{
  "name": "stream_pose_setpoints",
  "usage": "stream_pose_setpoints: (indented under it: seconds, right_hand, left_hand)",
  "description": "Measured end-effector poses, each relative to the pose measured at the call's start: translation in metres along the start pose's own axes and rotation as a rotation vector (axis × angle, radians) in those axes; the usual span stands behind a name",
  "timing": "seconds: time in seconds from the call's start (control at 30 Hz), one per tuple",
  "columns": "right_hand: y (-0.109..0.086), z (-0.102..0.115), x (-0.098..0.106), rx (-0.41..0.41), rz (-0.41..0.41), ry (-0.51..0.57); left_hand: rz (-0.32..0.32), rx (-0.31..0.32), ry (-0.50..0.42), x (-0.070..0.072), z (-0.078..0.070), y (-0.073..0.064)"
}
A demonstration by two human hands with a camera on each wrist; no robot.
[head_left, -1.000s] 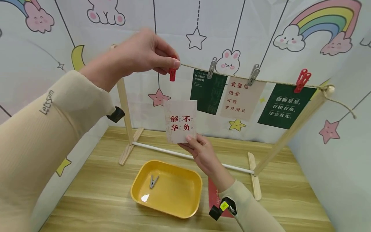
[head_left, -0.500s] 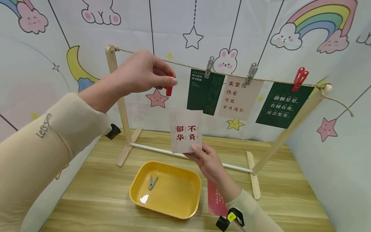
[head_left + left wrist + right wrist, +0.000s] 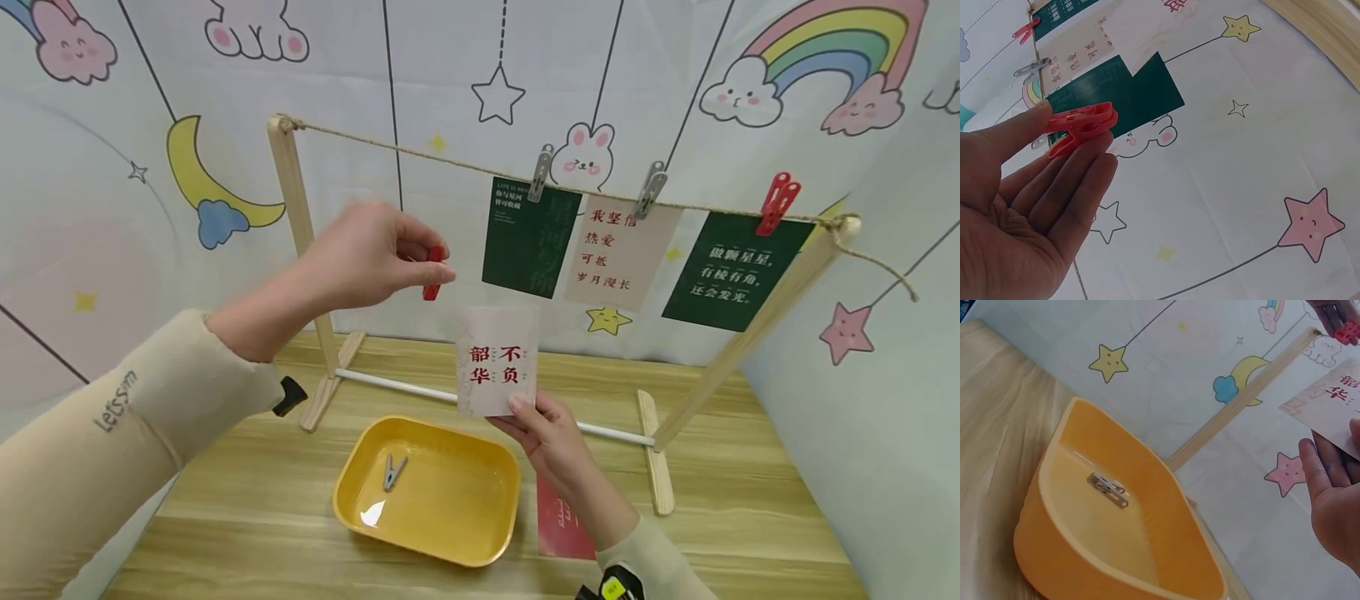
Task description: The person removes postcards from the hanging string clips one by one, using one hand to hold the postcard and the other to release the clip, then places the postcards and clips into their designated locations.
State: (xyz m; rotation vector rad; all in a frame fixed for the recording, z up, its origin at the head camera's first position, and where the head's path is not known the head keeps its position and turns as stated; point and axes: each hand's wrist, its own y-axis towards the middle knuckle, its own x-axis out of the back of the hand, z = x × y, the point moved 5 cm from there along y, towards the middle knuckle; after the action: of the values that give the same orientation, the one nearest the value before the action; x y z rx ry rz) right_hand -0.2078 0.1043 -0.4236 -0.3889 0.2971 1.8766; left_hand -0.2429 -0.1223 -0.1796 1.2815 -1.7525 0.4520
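Between thumb and fingers my left hand (image 3: pixel 367 257) pinches a red clothespin (image 3: pixel 432 275), below the twine and left of the hanging cards. The left wrist view shows the same clothespin (image 3: pixel 1085 122) at the fingertips. My right hand (image 3: pixel 555 437) holds a pale card (image 3: pixel 497 362) with red characters by its lower right corner, thumb in front. The card is upright, just below and right of the clothespin and apart from it. On the twine (image 3: pixel 442 158) hang a dark green card (image 3: pixel 528 242), a pinkish card (image 3: pixel 618 254) and another green card (image 3: pixel 731 271).
Two grey clothespins (image 3: pixel 542 173) and red ones (image 3: pixel 777 204) clip the hanging cards. A wooden stand (image 3: pixel 300 208) bears the twine. Below, a yellow tray (image 3: pixel 491 546) holds one grey clothespin (image 3: pixel 393 472). A red card (image 3: pixel 558 525) lies on the table, partly behind the right forearm.
My left hand has come down from the twine with the red clothespin in its pinch. My right hand has moved the pale card lower and slightly right.
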Motion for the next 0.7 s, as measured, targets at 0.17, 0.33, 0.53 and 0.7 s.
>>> stream_pose_setpoints:
  seconds: [0.17,0.33,0.53,0.7]
  right_hand:
    - [-0.008,-0.004,0.008,-0.01,-0.03,0.012]
    - [-0.016,-0.009,0.017,-0.008,-0.048,0.037]
    - [-0.025,-0.01,0.025,0.022,-0.038,0.056]
    - [-0.03,-0.014,0.033,0.001,-0.078,0.063]
  left_hand:
    - [0.021,0.006,-0.023,-0.015,0.008,-0.006]
    - [0.043,0.032,-0.055,-0.027,0.018,-0.01]
    - [0.068,0.072,-0.091,-0.041,0.031,-0.017]
    - [0.103,0.079,-0.107,-0.058,0.043,-0.022]
